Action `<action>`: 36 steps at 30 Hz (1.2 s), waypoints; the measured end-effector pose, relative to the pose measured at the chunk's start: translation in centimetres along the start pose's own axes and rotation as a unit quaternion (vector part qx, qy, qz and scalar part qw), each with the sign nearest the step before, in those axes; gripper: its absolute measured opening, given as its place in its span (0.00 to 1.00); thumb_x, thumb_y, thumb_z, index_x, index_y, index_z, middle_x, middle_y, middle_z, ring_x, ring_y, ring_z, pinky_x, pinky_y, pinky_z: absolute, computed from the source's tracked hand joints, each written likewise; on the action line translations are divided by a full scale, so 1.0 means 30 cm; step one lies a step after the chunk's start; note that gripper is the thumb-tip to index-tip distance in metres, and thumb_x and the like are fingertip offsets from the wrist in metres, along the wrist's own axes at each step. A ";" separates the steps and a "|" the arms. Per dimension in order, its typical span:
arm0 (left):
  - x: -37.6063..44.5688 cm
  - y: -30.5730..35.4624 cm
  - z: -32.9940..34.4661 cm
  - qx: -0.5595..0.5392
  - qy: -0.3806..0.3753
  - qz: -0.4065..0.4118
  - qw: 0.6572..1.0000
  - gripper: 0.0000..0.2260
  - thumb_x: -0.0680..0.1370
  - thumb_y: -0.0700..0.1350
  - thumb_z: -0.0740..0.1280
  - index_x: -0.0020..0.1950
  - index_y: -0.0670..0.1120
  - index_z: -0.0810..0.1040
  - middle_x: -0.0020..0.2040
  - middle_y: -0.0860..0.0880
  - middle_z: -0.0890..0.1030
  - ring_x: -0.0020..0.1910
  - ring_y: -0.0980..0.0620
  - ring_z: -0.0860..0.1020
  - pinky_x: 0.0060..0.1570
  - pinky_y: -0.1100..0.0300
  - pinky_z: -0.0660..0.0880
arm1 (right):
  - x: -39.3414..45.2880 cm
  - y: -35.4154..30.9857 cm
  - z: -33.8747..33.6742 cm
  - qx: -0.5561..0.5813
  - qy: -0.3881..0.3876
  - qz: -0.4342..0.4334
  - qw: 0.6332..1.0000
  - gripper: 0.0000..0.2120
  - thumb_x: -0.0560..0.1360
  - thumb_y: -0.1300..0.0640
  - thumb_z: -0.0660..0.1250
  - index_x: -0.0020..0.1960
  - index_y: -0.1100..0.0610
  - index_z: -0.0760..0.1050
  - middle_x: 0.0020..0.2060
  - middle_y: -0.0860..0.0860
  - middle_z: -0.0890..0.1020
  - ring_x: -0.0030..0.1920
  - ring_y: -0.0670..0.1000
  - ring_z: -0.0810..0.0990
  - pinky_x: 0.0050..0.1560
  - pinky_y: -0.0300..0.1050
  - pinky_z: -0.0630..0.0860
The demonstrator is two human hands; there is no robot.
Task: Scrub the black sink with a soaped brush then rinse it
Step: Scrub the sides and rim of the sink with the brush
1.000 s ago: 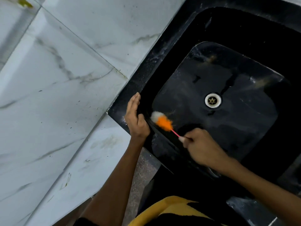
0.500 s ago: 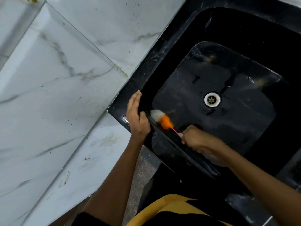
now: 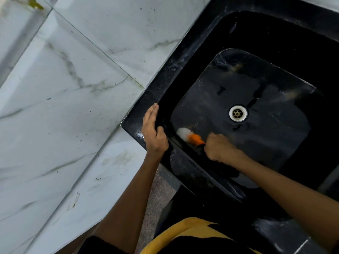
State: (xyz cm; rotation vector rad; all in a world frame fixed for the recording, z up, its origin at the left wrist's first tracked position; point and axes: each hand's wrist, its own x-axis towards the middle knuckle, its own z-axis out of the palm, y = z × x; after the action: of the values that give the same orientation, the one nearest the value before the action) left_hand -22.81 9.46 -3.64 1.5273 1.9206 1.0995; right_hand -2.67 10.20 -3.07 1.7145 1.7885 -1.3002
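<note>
**Marble tiles, speckled floor and yellow cloth**

White marble-look tiles (image 3: 69, 99) with grey veins fill the left side, split by thin dark grout lines and dotted with small dark specks. A greenish-yellow smear (image 3: 35, 3) sits at the top left corner. A strip of speckled grey floor (image 3: 157, 195) shows between the tiles and the black unit. At the bottom edge lies yellow and black clothing (image 3: 185, 233), its fabric slightly fuzzy.

left hand (image 3: 153, 132) flat, right hand (image 3: 218, 146) fisted

A home washroom or kitchen corner: black sink (image 3: 183, 57) with steel drain (image 3: 238, 113), against marble-look wall tiles (image 3: 73, 79).
</note>
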 end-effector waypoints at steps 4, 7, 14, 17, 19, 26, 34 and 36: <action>-0.001 0.009 0.000 0.003 -0.005 -0.005 1.000 0.33 0.64 0.31 0.56 0.69 0.35 0.73 0.69 0.41 0.75 0.71 0.45 0.70 0.70 0.40 0.67 | 0.006 -0.053 0.051 -0.082 0.071 -0.064 0.992 0.13 0.74 0.62 0.63 0.58 0.61 0.74 0.56 0.60 0.77 0.56 0.60 0.78 0.53 0.50 0.75; -0.001 0.011 -0.003 0.006 -0.008 -0.007 1.000 0.33 0.63 0.30 0.56 0.70 0.35 0.73 0.70 0.41 0.74 0.72 0.45 0.70 0.70 0.41 0.67 | 0.003 -0.065 0.078 -0.095 0.054 -0.128 0.986 0.08 0.75 0.64 0.59 0.52 0.62 0.75 0.52 0.61 0.77 0.51 0.61 0.79 0.48 0.50 0.75; -0.002 0.012 -0.004 -0.001 -0.005 -0.020 1.000 0.33 0.64 0.30 0.56 0.69 0.35 0.73 0.69 0.41 0.74 0.72 0.45 0.70 0.69 0.39 0.68 | 0.001 0.027 -0.029 -0.017 0.045 -0.271 0.961 0.09 0.78 0.54 0.60 0.39 0.54 0.70 0.32 0.51 0.75 0.33 0.54 0.76 0.34 0.52 0.76; 0.001 0.018 -0.004 0.000 -0.005 -0.021 1.000 0.33 0.64 0.30 0.56 0.69 0.35 0.73 0.69 0.41 0.74 0.71 0.45 0.70 0.69 0.39 0.68 | -0.024 0.064 -0.010 -0.101 0.048 -0.261 0.959 0.10 0.80 0.48 0.59 0.45 0.53 0.72 0.38 0.54 0.77 0.40 0.57 0.78 0.39 0.48 0.74; -0.002 0.031 -0.003 0.003 -0.004 -0.024 1.000 0.33 0.64 0.30 0.56 0.69 0.35 0.73 0.69 0.41 0.74 0.71 0.45 0.70 0.69 0.40 0.68 | -0.024 0.099 0.026 -0.169 0.017 -0.227 0.959 0.09 0.78 0.51 0.60 0.48 0.55 0.74 0.45 0.57 0.79 0.45 0.59 0.79 0.41 0.46 0.72; -0.009 0.051 -0.001 0.047 -0.012 -0.041 0.998 0.33 0.65 0.31 0.57 0.71 0.37 0.71 0.72 0.43 0.73 0.73 0.48 0.67 0.74 0.49 0.63 | -0.064 0.143 0.061 -0.137 0.101 -0.298 0.939 0.10 0.79 0.49 0.55 0.45 0.52 0.70 0.37 0.55 0.78 0.38 0.59 0.78 0.36 0.47 0.68; -0.088 0.114 -0.013 0.126 -0.082 -0.083 0.985 0.35 0.67 0.26 0.59 0.75 0.42 0.68 0.75 0.48 0.68 0.75 0.53 0.62 0.74 0.68 0.55 | -0.115 0.223 0.097 -0.138 0.099 -0.290 0.942 0.11 0.80 0.48 0.54 0.50 0.52 0.72 0.36 0.55 0.78 0.37 0.59 0.77 0.35 0.47 0.67; -0.137 0.116 -0.016 0.132 -0.073 -0.078 0.985 0.32 0.71 0.27 0.61 0.74 0.42 0.69 0.75 0.48 0.68 0.75 0.52 0.63 0.76 0.58 0.59 | -0.094 0.224 0.098 -0.147 0.105 -0.281 0.943 0.10 0.80 0.48 0.55 0.49 0.52 0.72 0.35 0.55 0.78 0.37 0.58 0.77 0.35 0.48 0.67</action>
State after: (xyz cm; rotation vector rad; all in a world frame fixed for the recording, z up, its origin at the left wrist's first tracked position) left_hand -19.93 5.66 -1.09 1.5126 2.1069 0.6682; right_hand 3.11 5.19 -4.93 1.2598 2.5758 -0.9836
